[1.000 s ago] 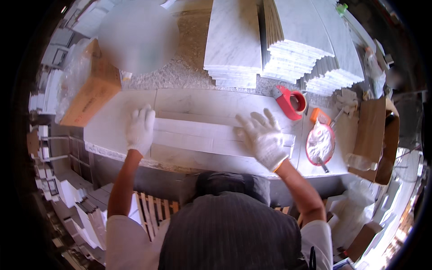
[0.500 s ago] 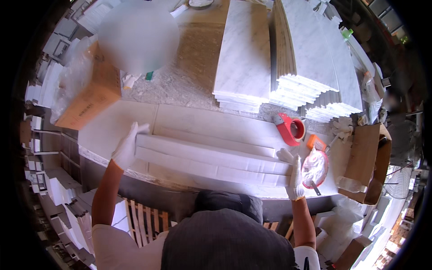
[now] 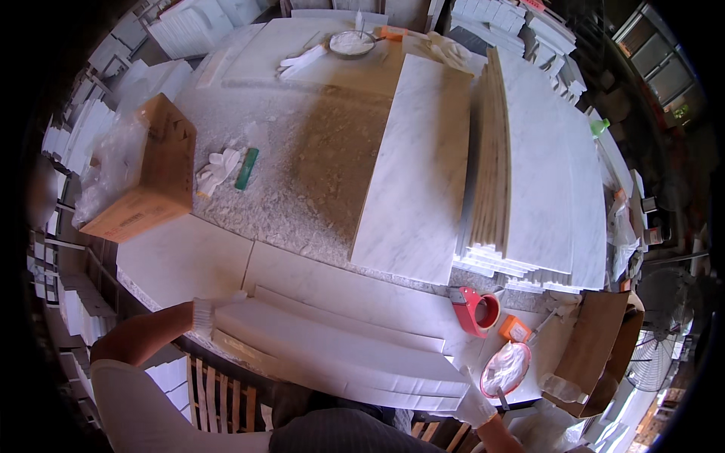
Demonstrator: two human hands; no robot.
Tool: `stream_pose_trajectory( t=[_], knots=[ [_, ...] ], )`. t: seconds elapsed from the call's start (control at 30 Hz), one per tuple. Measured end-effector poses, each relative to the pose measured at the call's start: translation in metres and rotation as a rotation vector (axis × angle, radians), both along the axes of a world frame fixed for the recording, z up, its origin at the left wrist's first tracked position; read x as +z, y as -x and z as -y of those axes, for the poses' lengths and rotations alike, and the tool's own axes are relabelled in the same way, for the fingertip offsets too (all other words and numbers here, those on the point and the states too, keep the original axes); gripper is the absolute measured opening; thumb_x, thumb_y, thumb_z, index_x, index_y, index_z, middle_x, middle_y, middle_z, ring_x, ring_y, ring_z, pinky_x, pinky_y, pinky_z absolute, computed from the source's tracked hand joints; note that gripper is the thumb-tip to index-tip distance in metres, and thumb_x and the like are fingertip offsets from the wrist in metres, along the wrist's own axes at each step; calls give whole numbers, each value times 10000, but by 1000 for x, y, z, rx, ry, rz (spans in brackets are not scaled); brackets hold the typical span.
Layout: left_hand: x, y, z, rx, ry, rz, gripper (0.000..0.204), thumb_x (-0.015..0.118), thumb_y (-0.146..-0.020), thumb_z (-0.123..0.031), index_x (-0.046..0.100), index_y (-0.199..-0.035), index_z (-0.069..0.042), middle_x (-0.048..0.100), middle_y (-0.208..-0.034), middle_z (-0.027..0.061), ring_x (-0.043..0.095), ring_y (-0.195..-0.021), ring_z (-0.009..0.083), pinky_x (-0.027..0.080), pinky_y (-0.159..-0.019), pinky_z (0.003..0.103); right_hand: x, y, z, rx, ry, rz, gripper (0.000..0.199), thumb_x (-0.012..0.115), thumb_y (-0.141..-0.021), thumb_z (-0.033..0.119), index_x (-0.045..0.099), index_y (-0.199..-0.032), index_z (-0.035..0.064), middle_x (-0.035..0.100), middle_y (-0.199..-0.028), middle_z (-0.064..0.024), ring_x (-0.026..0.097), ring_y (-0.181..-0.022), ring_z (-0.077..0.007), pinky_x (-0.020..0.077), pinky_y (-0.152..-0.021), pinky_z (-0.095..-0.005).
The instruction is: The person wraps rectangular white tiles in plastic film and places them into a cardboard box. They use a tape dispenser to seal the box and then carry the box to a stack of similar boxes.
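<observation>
A long white carton [image 3: 325,340] lies along the front edge of the worktable, its folded flap edges facing me. Gloved in white, my left hand [image 3: 215,311] grips its left end, the fingers along the top edge. At the right end my right hand [image 3: 472,406] is closed on the corner, partly hidden by the carton. Just beyond that hand sit a red-rimmed bowl of white paste [image 3: 506,370] with a small knife in it, an orange box [image 3: 515,329] and a red tape dispenser [image 3: 474,311].
Marble slabs [image 3: 423,166] lie stacked on the dusty table. An open brown box [image 3: 581,347] stands at right, another cardboard box [image 3: 151,174] at left. Gloves [image 3: 217,172] lie beside a green block [image 3: 246,167]. A second bowl of white paste [image 3: 352,44] stands at the back.
The view has tilted up, showing more of the table's far side. Both hands still hold the carton's ends; its top face now shows broader, and my left wrist has turned sideways.
</observation>
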State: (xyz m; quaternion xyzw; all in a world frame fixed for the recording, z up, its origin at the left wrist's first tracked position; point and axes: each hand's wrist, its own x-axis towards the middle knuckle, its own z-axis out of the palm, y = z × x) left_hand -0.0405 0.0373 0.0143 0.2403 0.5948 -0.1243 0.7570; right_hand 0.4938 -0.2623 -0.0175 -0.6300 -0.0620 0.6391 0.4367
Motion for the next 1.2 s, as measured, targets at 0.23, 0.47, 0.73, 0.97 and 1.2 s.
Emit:
stream_pose_trajectory(
  t=[0.23,0.47,0.73,0.97,1.2],
  knots=[
    [-14,-18,-31,-64,224,-60,469,513,-1003,-402,607,-1245,-11,662,-1154,72,637,-991,142,521,-873,298,32,-27,-45,660,-429,-48,628,685,-845,41,407,-1407,6,531,-1332,-111,546,-1183,-198,456,-1012,-311],
    [-17,-41,-34,135,350,-37,438,588,-970,-383,633,-1200,-13,680,-1123,85,660,-930,144,549,-827,288,0,-7,-92,100,681,-519,351,613,-952,250,599,-1184,-14,685,-1035,-98,689,-853,-181,581,-769,-308],
    [-6,-19,-5,119,129,-52,420,535,-1007,-347,601,-1245,-8,656,-1153,94,639,-978,153,527,-847,301,-34,1,-44,84,426,-469,349,566,-967,227,592,-1217,-16,673,-1073,-107,668,-927,-201,563,-805,-332],
    [-24,-10,27,122,-84,17,424,531,-1008,-366,601,-1237,-16,656,-1107,70,633,-931,146,523,-824,298,16,40,-30,-53,406,-375,393,596,-940,243,577,-1235,-16,665,-1092,-123,656,-963,-236,557,-822,-373],
    [14,-11,71,327,-236,39,371,518,-1017,-351,591,-1216,-47,636,-1035,37,616,-899,123,518,-784,291,20,68,9,-102,260,-281,455,644,-904,251,549,-1281,15,647,-1110,-90,633,-961,-210,523,-866,-340]
  ],
)
